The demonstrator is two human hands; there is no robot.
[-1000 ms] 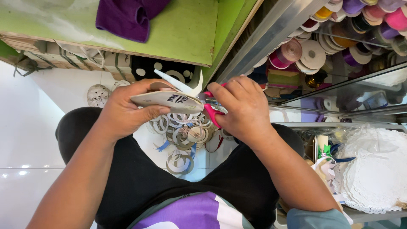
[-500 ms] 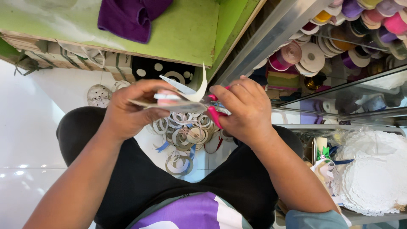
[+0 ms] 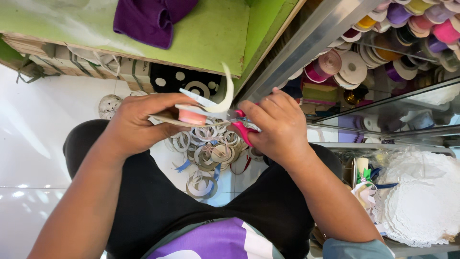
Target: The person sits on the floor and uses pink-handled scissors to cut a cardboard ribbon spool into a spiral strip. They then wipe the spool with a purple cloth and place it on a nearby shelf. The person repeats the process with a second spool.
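Head view, frame centre: your left hand (image 3: 136, 122) pinches a ribbon spool (image 3: 191, 116); your right hand (image 3: 278, 127) grips pink scissors (image 3: 242, 129) touching its card rim.

This looks like a craft or haberdashery shop. Glass shelves (image 3: 383, 120) in a metal-framed case (image 3: 306, 43) hold many ribbon spools (image 3: 352, 67) in pink, purple, yellow and white. White lace doilies (image 3: 421, 201) lie stacked at the right. A green surface (image 3: 201, 33) carries purple cloth (image 3: 148, 19), and cardboard rings (image 3: 206, 158) litter the white tiled floor (image 3: 33, 129).
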